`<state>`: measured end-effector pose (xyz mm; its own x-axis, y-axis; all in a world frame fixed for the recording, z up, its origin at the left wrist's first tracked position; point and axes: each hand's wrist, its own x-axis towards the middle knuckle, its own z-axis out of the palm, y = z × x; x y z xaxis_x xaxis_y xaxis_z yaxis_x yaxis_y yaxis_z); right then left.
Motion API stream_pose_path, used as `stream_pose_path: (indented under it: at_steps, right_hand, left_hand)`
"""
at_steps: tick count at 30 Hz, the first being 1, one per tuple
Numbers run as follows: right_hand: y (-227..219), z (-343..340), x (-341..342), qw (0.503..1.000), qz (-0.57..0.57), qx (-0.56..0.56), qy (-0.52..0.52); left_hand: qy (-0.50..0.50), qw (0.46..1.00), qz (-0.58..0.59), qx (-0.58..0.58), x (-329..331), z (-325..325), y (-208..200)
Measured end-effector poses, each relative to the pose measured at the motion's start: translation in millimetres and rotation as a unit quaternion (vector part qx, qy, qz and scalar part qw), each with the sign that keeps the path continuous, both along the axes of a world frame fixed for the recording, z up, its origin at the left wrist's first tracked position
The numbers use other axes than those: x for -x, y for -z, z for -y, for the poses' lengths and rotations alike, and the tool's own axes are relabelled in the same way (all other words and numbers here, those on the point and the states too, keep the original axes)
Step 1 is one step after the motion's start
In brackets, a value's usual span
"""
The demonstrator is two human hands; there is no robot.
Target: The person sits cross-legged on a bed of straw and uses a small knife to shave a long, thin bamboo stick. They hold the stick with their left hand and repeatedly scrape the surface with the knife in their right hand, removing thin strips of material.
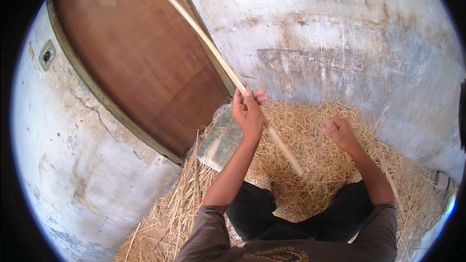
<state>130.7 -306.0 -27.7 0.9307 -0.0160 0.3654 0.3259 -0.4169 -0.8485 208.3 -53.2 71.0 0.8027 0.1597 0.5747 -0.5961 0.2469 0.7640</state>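
"Left hand (249, 114) first, please: how is it held?"

"Mine is raised at the centre of the frame, thumb and forefinger pinched on a long, pale strip (222, 63), the other fingers loosely spread."

"Where does the strip run?"

"Diagonally: from the top edge, left of centre, down through my grip, to a free end just below the middle of the frame."

"And your other hand?"

"My right hand (343, 134) is right of centre, apart from the strip, its fingers curled into a loose fist. I cannot tell whether anything is tucked inside."

"What is close to you?"

"Along the bottom edge, my grey-brown shirt (208, 230), with a print on its front. Just above it, my dark trousers (342, 213), legs spread to both sides."

"Beyond your legs?"

"A thick heap of golden straw (315, 160) fills the lower middle and spreads toward both lower corners. Left of centre, beside my left forearm, sits a greenish-grey slab (218, 140) with straw stalks on it."

"And farthest away?"

"A stained, peeling whitish wall (340, 24) across the upper right, and a reddish-brown door panel (141, 63) at upper left."
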Motion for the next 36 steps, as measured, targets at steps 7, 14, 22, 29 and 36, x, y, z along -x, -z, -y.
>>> stream_pose_path:
  at_steps: [7, 14, 22, 29, 36]
  right_hand:
    - [-1, -16, 17, 0.997, -0.031, -0.046, -0.047]
    - [-9, 3, 18, 0.989, -0.042, -0.138, 0.026]
    - [-12, -10, 12, 0.870, -0.124, -0.477, -0.004]
    - [6, 26, 2, 0.890, -0.152, -0.427, 0.047]
    - [6, 34, -2, 0.885, -0.135, -0.443, -0.040]
  left_hand:
    - [0.091, 0.993, -0.046, 0.056, 20, 37, 13]
    - [0.123, 0.981, -0.143, 0.044, 62, 36, 39]
    - [0.197, 0.921, -0.313, 0.124, 121, 76, 100]
    - [0.101, 0.924, -0.090, -0.357, 216, 10, 104]
    - [0.207, 0.838, -0.231, -0.450, 175, -53, 105]
